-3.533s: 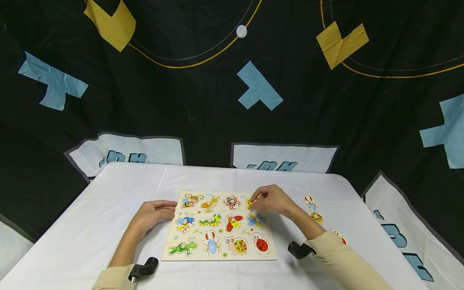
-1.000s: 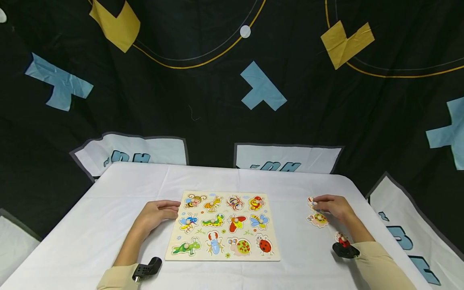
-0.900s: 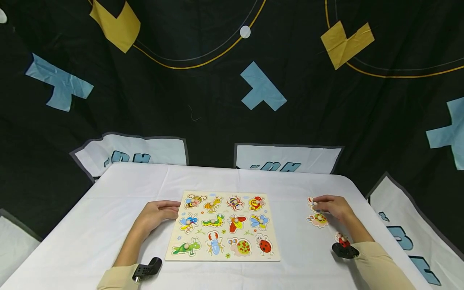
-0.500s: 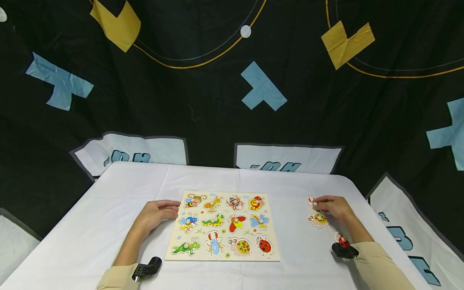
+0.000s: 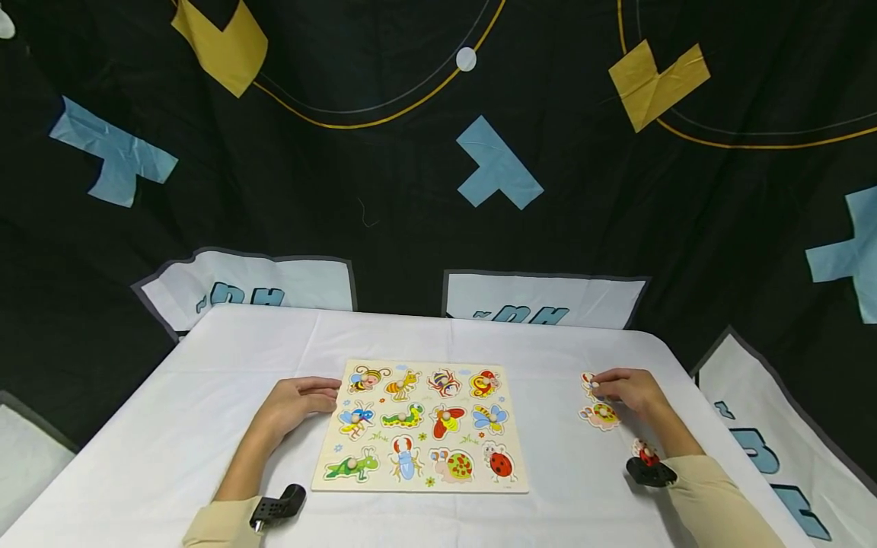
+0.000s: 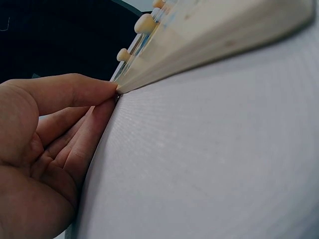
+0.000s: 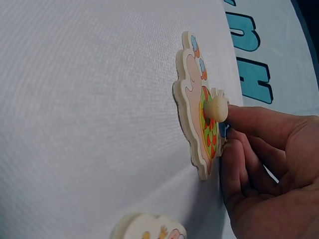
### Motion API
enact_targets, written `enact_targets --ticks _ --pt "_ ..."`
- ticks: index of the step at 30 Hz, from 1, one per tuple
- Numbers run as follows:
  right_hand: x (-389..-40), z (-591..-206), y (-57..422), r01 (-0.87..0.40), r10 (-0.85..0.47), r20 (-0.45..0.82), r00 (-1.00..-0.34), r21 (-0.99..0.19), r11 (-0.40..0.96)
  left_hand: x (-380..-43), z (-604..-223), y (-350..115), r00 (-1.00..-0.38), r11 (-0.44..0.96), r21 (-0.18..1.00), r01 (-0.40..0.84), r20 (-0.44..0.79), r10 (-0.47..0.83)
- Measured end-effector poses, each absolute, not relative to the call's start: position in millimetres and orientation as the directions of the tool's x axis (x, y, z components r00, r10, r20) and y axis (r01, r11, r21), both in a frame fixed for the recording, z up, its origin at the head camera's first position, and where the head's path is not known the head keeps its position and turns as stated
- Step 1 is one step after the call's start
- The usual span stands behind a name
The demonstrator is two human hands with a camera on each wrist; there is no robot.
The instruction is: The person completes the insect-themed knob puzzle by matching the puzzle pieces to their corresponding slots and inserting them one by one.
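Observation:
An insect puzzle board (image 5: 473, 441) lies flat on the white table. Along its left edge rest the thumb and straight fingers of my left hand (image 5: 284, 407); in the left wrist view the fingertips (image 6: 107, 92) meet right at the board's edge. To the right of the board, my right hand (image 5: 633, 392) pinches a loose stag beetle piece (image 5: 587, 378), largely covered by the fingers. Just in front of it lies a snail piece (image 5: 599, 415), whose wooden knob (image 7: 217, 108) overlaps the thumb in the right wrist view.
A ladybird piece (image 5: 646, 453) lies near the right wrist, partly behind the black wrist camera (image 5: 651, 472). Several pieces with knobs, such as the grasshopper (image 5: 352, 464), sit in the board. A black cloth (image 5: 308, 190) hangs behind the table.
My right hand has left the board's far right corner, where a red and yellow insect piece now sits, and moved right to the stag beetle. Both hands are still over the last second.

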State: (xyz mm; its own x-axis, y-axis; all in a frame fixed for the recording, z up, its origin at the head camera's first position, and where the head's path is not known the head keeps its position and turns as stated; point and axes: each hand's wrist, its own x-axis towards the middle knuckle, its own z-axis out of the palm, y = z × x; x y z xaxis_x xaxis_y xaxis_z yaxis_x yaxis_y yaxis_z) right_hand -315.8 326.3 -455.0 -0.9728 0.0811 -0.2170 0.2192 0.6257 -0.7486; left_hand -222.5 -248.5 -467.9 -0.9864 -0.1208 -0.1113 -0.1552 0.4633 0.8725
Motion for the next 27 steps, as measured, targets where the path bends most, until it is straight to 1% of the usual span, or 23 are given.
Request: enact_targets --ticks 11,19,27 --pt "-312 -448 325 0.203 0.08 -0.2 -0.977 -0.733 0.649 -225 -469 -248 -0.986 0.458 0.875 -0.157 -0.116 -0.117" --pt "-313 -442 318 0.164 0.062 -0.166 -0.984 -0.716 0.678 -224 -469 -250 -0.985 0.456 0.875 -0.163 -0.119 -0.125" --pt "-310 -439 316 0.175 0.075 -0.168 -0.983 -0.72 0.672 -224 -470 -249 -0.986 0.455 0.876 -0.159 -0.115 -0.123"
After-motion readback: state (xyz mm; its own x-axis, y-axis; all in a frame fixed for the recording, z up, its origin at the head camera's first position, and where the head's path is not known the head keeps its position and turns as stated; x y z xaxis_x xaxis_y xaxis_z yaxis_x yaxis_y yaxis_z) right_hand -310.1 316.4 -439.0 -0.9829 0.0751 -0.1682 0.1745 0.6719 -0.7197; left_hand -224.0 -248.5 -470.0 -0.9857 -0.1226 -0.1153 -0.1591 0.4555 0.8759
